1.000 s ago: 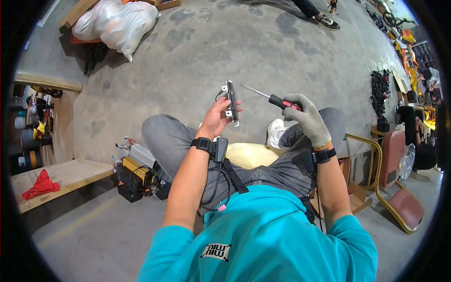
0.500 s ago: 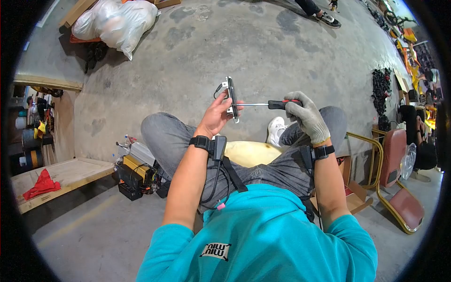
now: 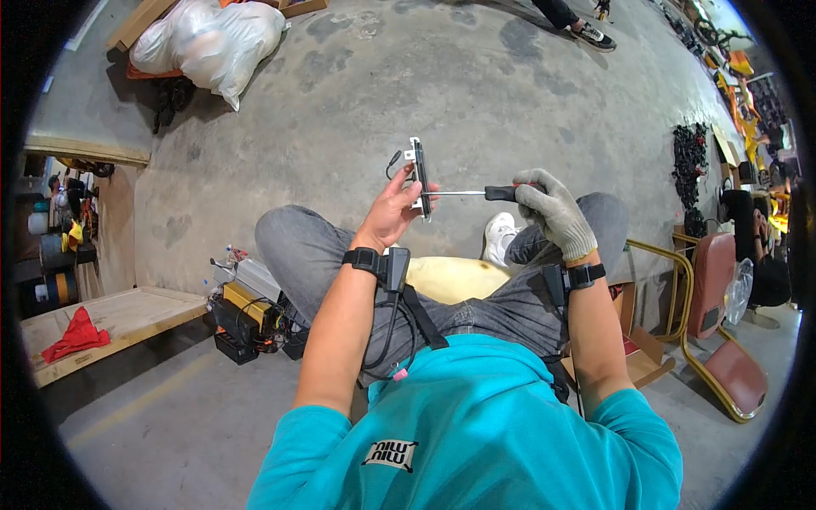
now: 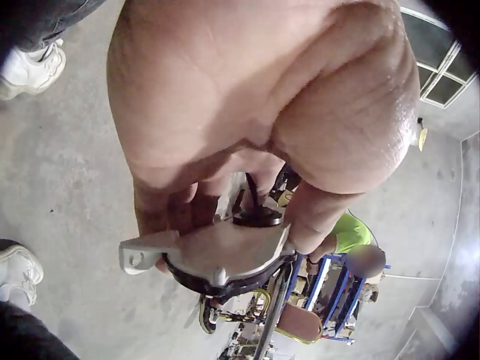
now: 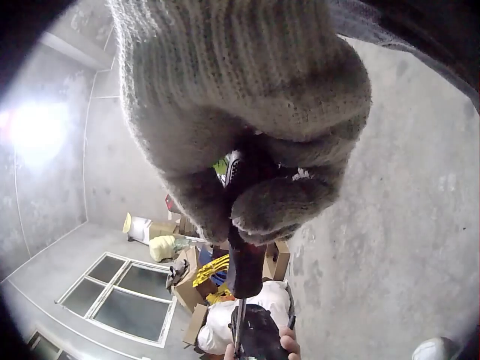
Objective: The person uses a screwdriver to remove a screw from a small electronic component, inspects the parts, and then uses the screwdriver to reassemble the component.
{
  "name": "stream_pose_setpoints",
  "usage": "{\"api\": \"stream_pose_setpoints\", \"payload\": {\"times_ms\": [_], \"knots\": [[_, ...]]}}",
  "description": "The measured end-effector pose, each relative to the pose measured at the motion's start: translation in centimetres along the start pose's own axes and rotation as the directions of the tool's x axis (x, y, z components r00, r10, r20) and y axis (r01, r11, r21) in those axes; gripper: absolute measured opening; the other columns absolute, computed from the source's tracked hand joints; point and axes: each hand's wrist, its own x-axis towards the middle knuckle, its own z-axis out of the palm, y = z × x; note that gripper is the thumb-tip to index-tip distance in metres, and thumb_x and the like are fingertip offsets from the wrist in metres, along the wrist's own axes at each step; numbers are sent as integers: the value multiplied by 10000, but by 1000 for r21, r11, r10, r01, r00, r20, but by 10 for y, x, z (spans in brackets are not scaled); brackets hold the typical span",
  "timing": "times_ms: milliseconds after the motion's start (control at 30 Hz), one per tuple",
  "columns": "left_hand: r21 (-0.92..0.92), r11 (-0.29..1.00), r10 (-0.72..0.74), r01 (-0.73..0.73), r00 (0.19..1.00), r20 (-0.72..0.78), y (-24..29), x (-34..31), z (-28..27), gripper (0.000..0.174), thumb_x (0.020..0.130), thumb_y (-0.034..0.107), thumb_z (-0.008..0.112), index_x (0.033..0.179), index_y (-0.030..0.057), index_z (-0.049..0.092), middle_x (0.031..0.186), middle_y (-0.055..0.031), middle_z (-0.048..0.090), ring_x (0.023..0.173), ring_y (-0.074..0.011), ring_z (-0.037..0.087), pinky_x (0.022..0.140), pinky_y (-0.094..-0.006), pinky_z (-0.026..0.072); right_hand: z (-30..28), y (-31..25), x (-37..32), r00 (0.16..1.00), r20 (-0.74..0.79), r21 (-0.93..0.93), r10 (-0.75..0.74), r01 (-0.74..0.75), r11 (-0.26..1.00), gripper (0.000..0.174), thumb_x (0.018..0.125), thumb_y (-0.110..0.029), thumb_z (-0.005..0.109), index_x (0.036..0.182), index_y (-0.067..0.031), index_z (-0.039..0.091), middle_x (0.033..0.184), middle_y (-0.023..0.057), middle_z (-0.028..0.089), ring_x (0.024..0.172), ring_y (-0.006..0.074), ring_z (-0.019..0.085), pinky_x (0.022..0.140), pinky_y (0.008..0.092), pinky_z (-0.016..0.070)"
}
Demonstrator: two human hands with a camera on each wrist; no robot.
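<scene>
My bare left hand (image 3: 393,211) grips a narrow black-and-silver part (image 3: 422,183) held upright, with a short black cable at its side. In the left wrist view, the part's pale metal housing (image 4: 225,253) with a tab lies between thumb and fingers. My right hand (image 3: 554,211), in a grey knitted glove, holds a screwdriver by its black handle (image 3: 500,193); the shaft points left and its tip meets the part's right face. The right wrist view shows gloved fingers (image 5: 277,206) curled round the handle; the exact contact spot is too small to tell.
White bags (image 3: 212,47) lie at the upper left, a wooden ledge with a red cloth (image 3: 76,334) at the left. A yellow-and-black device (image 3: 242,310) sits beside my knee. At the right are a chair (image 3: 712,289) and an open box (image 3: 650,357); another person's shoe (image 3: 593,36) shows at the top.
The screwdriver has swung from a slant, apart from the part, to nearly level with its tip at the part. Since half a second ago its handle looks turned, showing less red.
</scene>
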Motion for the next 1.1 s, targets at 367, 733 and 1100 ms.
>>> {"api": "stream_pose_setpoints", "payload": {"times_ms": [367,733,1100], "knots": [[89,995,-30,35,998,-53,3,-5,3,599,967,218,606,1485,155,313,1214,-112,608,1111,-211,595,905,-445,558,0,-8,-4,993,-4,-131,119,-118,984,415,944,-413,489,984,-24,628,730,24,597,576,67,517,479,224,396],[121,991,-56,60,998,-40,1,-3,0,594,973,245,599,1484,145,312,1220,-120,615,1103,-233,617,913,-443,544,1,6,-1,992,21,-43,-123,124,991,321,929,-250,558,1105,16,591,862,42,590,687,94,542,597,239,437],[133,989,-55,67,995,-87,3,-4,3,570,970,237,605,1468,126,351,1167,-108,638,1061,-225,638,902,-380,546,-6,14,6,997,38,76,-68,65,995,279,885,-175,625,1096,5,593,891,47,587,748,82,558,606,256,453]]}}
